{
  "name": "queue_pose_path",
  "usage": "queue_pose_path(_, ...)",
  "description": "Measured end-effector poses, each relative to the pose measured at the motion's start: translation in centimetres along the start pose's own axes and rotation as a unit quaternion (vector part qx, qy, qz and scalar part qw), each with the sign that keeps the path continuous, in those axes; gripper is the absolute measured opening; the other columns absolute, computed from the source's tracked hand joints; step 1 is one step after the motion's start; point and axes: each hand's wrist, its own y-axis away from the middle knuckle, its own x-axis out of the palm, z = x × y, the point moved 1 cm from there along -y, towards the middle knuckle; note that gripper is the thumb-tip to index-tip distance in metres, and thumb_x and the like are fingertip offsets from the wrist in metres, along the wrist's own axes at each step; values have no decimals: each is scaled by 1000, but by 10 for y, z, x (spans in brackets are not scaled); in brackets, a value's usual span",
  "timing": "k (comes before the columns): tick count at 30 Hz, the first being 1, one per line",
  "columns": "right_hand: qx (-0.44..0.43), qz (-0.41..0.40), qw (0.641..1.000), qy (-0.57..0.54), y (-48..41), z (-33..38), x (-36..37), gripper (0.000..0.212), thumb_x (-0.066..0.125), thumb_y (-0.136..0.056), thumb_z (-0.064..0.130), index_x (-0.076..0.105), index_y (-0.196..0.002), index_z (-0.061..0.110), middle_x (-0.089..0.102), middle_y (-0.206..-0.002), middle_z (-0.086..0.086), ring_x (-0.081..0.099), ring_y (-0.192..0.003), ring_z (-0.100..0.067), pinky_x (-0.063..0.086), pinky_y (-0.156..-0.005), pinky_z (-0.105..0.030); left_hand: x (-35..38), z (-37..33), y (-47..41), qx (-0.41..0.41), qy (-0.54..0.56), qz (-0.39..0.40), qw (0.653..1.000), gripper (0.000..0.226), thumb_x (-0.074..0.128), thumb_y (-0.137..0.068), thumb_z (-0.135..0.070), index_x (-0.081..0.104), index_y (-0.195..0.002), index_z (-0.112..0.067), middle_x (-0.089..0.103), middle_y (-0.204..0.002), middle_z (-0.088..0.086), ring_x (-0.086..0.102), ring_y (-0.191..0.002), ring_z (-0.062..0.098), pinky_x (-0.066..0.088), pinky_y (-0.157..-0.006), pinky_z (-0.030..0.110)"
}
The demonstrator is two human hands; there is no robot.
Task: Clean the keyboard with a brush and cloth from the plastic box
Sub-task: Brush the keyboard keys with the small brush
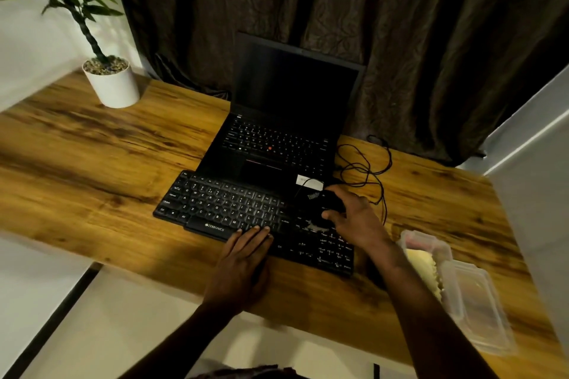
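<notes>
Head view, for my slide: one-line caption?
Left hand flat on the keyboard, right hand holding the mouse, plastic box to the right.

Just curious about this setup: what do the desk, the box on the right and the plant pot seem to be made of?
The desk looks like wood or wood-look laminate: brown grain streaks, slight sheen. The box is clear plastic: a yellow cloth shows through its walls. The pot is smooth plain white, ceramic or plastic; the look leaves that open.
</notes>
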Motion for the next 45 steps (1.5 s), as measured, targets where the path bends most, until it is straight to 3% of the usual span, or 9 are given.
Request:
queue_pose_path(6, -31, 29, 998, -38, -6, 28, 21, 55, 58, -77, 59, 45, -129, 50, 62, -121, -3, 60, -114, -24, 55, -92, -48, 0, 1, 0, -12, 11, 11, 1000, 56, 51, -93, -40, 45, -145, -19, 42, -152, 0, 34, -142, 17, 16, -120, 39)
queue_pose_path(11, -29, 19, 998, -51, -1, 26, 17, 47, 67, -87, 41, 46, -129, 47, 63, -123, -2, 63, -109, -19, 57, -90, -45, 0, 0, 0, -13, 10, 13, 1000, 57, 49, -93, -41, 44, -146, -20, 42, -153, -1, 34, -143, 17, 18, -120, 41)
queue_pose_path(14, 3, 28, 999, -16, -1, 7, 6, 57, 61, -78, 60, 39, -131, 57, 57, -131, -7, 57, -119, -26, 53, -95, -49, 0, 1, -1, -11, 6, 14, 1000, 58, 49, -92, -41, 44, -146, -19, 42, -152, 0, 35, -142, 18, 19, -119, 41)
queue_pose_path(22, -41, 23, 997, -54, -2, 25, 21, 47, 68, -88, 39, 46, -128, 47, 63, -123, -1, 61, -113, -18, 55, -94, -45, 1, 1, -1, -7, 7, 7, 1000, 56, 51, -93, -39, 45, -145, -19, 43, -152, 0, 34, -142, 18, 21, -119, 43)
queue_pose_path(26, -8, 6, 998, -54, 2, 14, 18, 57, 60, -81, 61, 39, -134, 56, 57, -134, -3, 56, -123, -22, 54, -96, -48, 1, 1, 0, -7, 3, 10, 1000, 57, 51, -93, -39, 45, -145, -19, 43, -152, 0, 33, -143, 17, 20, -119, 42)
queue_pose_path(32, -9, -4, 1000, 8, 10, -4, 0, 53, 68, -91, 38, 41, -136, 49, 60, -130, -5, 53, -122, -24, 50, -100, -45, 1, 1, -1, -3, 1, 8, 1000, 57, 53, -92, -39, 46, -145, -18, 43, -152, 0, 36, -142, 19, 20, -119, 42)
queue_pose_path(35, -7, 9, 1000, -11, 5, 8, 13, 51, 66, -87, 49, 39, -129, 58, 59, -124, -8, 61, -107, -23, 55, -93, -45, 2, 1, 0, 1, -1, 5, 1000, 57, 53, -92, -39, 46, -145, -17, 43, -152, 1, 34, -143, 18, 20, -120, 42)
queue_pose_path(39, -30, 14, 998, -45, 2, 18, 27, 50, 53, -75, 69, 38, -123, 67, 61, -120, -5, 63, -107, -22, 59, -87, -44, 0, 0, 0, 2, 16, -7, 1000, 55, 51, -93, -38, 48, -143, -16, 45, -151, 2, 36, -142, 19, 24, -118, 45)
queue_pose_path(45, -15, -16, 1000, 8, 11, 1, 5, 52, 68, -90, 39, 40, -132, 51, 63, -123, -3, 60, -110, -22, 56, -90, -40, 1, 1, 0, 8, 8, -3, 1000, 57, 50, -91, -38, 46, -144, -15, 45, -150, 3, 37, -141, 21, 20, -119, 43)
